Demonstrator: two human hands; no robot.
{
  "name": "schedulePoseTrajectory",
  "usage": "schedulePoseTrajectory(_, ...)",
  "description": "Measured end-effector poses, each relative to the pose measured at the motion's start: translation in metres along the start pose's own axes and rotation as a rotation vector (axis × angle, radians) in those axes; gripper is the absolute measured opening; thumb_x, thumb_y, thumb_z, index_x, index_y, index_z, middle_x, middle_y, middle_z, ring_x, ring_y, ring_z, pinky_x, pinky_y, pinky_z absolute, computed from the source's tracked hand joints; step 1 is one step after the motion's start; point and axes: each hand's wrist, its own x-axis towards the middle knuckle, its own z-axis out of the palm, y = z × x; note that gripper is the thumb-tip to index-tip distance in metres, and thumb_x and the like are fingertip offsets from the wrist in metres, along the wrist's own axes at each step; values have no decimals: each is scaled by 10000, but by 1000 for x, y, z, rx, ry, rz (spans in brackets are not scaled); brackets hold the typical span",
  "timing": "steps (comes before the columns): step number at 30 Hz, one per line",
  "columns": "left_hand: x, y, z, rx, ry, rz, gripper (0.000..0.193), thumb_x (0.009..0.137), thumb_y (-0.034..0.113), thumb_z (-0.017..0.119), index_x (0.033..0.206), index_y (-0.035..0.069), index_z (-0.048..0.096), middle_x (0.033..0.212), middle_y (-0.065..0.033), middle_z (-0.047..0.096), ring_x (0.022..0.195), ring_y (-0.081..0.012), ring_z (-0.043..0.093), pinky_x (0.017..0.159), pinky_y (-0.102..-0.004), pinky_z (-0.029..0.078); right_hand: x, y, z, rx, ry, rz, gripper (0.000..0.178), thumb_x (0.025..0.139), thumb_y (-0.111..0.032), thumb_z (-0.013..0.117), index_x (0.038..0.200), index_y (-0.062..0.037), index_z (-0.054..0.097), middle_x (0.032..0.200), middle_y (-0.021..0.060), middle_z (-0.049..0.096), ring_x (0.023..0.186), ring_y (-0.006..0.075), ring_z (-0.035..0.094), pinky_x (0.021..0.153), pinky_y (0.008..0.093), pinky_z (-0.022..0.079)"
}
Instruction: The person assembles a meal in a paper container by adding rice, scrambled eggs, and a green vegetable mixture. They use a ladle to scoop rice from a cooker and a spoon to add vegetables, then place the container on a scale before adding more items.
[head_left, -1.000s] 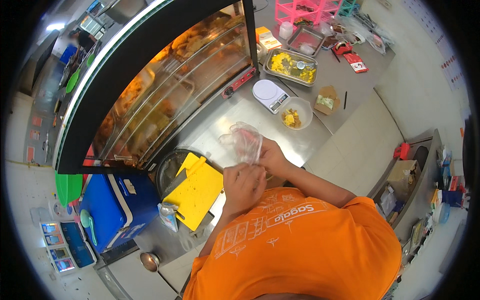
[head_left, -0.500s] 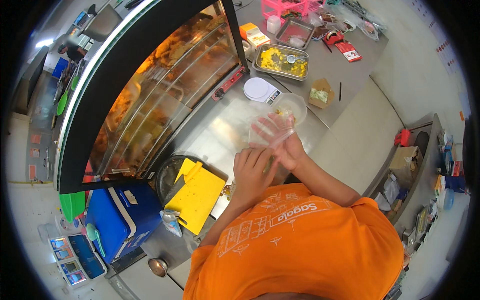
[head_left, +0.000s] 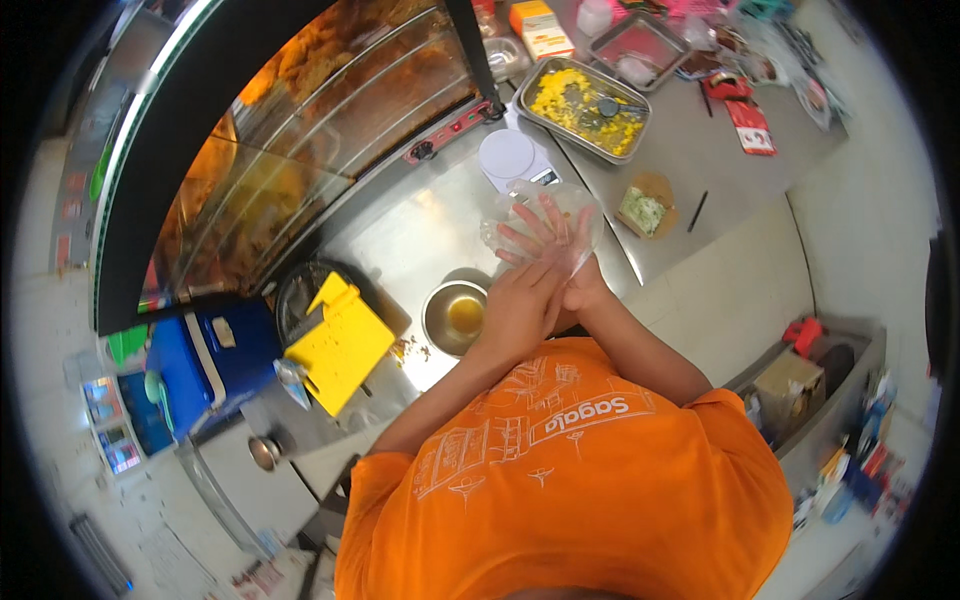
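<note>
Over the steel counter, my right hand (head_left: 552, 238) is spread with its fingers apart inside a clear plastic glove (head_left: 496, 238). My left hand (head_left: 524, 304) closes on the glove near the right wrist; its fingertips are partly hidden. Just left of my hands sits a round metal bowl (head_left: 442, 318) with yellowish liquid at its bottom. Beyond my fingers is a white kitchen scale (head_left: 507, 158). A clear plastic bowl behind the gloved hand is mostly hidden by it.
A glass-fronted warming cabinet (head_left: 330, 130) fills the left. Nearer stand a yellow cutting board (head_left: 345, 350) and a blue cooler box (head_left: 215, 365). To the right are a metal tray (head_left: 640, 148) of yellow pieces, a paper box (head_left: 658, 187) of shredded food and a black pen-like stick (head_left: 698, 211).
The clear glove has gone further down over my right hand, and my left hand has moved up to that wrist. My view has shifted, and the metal bowl now shows.
</note>
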Motion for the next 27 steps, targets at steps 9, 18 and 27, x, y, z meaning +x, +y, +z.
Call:
schedulePoseTrajectory(9, 62, 18, 72, -76, -14, -129, 120, 847, 53, 675, 965, 78, 673, 914, -111, 675, 831, -349, 664, 713, -456, 530, 28, -98, -38, -338, 13, 146, 973, 922, -846, 304, 1646, -207, 180, 1672, 143, 227, 1527, 373, 221, 1217, 575, 259)
schedulePoseTrajectory(18, 77, 24, 87, -154, 101, -199, 153, 834, 42, 677, 977, 93, 697, 936, -122, 706, 857, -348, 687, 736, -453, 542, 42, -109, -41, 143, -193, 348, 964, 904, -864, 314, 1628, -232, 247, 1662, 165, 242, 1506, 406, 258, 1195, 619, 249)
schedulePoseTrajectory(27, 63, 31, 102, -267, 68, -455, 197, 876, 53, 669, 1072, 52, 680, 1035, -131, 708, 907, -379, 680, 803, -425, 558, 64, -100, -101, 283, -218, 261, 881, 932, -806, 355, 1611, -247, 307, 1666, 148, 234, 1512, 291, 277, 1194, 568, 272)
